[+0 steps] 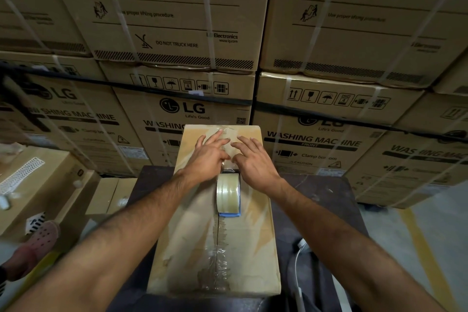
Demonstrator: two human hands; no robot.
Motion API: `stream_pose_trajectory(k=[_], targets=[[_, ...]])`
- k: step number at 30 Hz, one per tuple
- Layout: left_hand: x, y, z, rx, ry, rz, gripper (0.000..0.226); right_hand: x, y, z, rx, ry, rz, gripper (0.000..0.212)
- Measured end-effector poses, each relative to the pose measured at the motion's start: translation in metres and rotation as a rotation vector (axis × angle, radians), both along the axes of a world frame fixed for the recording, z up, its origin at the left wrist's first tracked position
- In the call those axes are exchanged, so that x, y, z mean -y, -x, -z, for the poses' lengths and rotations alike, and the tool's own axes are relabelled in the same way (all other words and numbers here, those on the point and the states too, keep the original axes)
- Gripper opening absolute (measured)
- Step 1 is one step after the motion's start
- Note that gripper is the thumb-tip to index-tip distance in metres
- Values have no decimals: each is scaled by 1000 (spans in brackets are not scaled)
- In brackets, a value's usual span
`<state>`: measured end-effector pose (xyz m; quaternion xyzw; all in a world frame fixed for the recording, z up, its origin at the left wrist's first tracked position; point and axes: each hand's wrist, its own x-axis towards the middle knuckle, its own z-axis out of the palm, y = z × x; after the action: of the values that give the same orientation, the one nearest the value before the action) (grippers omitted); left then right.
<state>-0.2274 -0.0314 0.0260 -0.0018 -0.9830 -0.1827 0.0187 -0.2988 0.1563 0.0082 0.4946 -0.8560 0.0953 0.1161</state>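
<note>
Head view: one box (250, 248) lies on one dark table (316, 197); two hands, left hand (207, 157) and right hand (255, 159), press straight, spread fingers flat on the tape strip (226, 133) at the box's far end, grasping nothing; one tape roll (228, 192) stands on edge mid-box; uneven pressing could wrinkle the strip; a wrist nudge might topple the roll.

One carton (253, 240), one tape roll (228, 192), two hands (210, 157) (255, 164).
</note>
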Motion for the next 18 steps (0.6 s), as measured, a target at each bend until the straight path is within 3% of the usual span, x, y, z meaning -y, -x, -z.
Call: stream_pose_trajectory(k=[4,7,10,13,18], targets=[[5,-4,3,39,66,-32,49,-4,-2,0,163,6,88,28],[6,-18,8,72,84,-77,56,-6,-12,-8,338,141,215,38],[2,-45,22,123,123,-108,63,-2,-43,-27,524,212,339,66],[-7,-71,40,221,182,-173,72,6,-84,-37,475,17,360,86],[-18,-120,68,124,172,-239,73,14,-128,-27,388,-136,418,80]])
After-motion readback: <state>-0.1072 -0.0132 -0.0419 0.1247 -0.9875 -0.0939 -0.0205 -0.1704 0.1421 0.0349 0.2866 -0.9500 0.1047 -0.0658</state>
